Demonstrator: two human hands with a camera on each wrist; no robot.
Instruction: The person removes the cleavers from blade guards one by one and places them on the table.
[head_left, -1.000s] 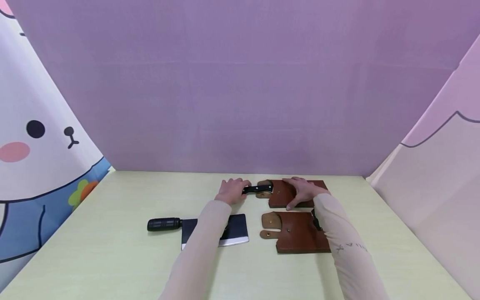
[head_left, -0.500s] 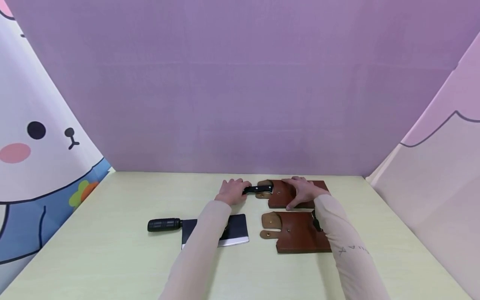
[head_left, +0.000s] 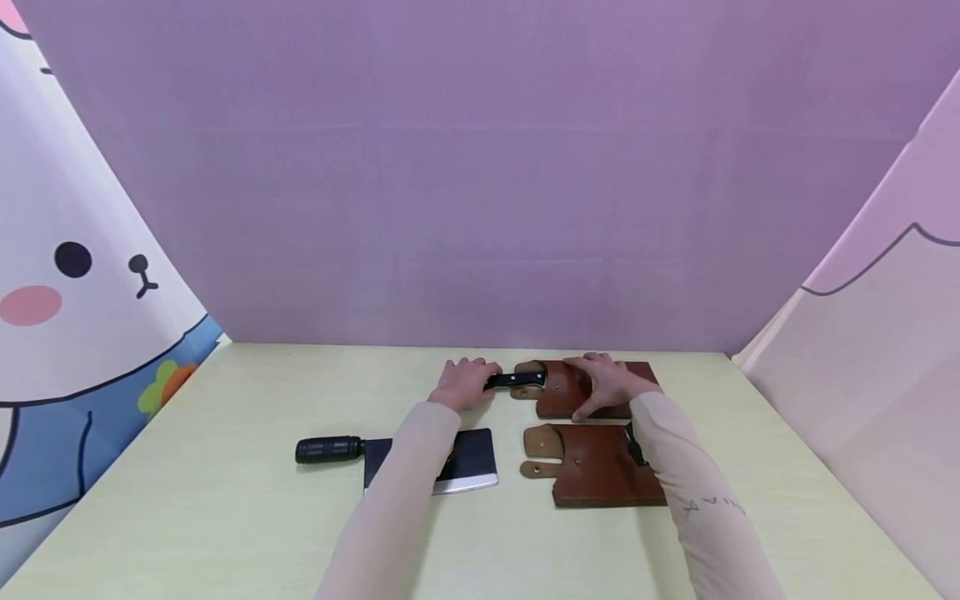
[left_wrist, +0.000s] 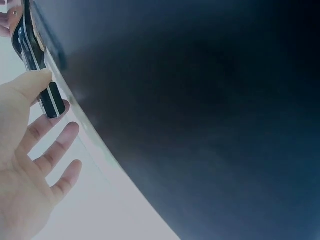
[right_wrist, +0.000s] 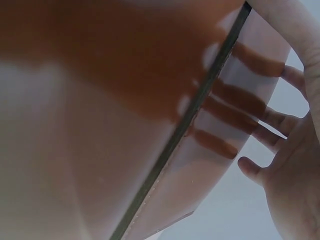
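At the back of the table my left hand (head_left: 463,383) pinches the butt end of a black riveted knife handle (head_left: 528,379). In the left wrist view, the thumb and index finger hold the handle while the other fingers spread loosely. The knife's blade is hidden inside a brown leather sheath (head_left: 551,404) with a tan flap. Over this sheath my right hand (head_left: 606,382) grips it across its width, thumb at the near edge and fingers toward the far edge. Brown leather (right_wrist: 165,60) fills much of the right wrist view.
A second brown leather sheath (head_left: 600,467) lies nearer, partly under the right forearm. To its left, a cleaver (head_left: 472,454) with a black ribbed handle (head_left: 327,449) lies flat, crossed by the left sleeve. A purple backdrop (head_left: 480,208) stands behind the table (head_left: 225,517).
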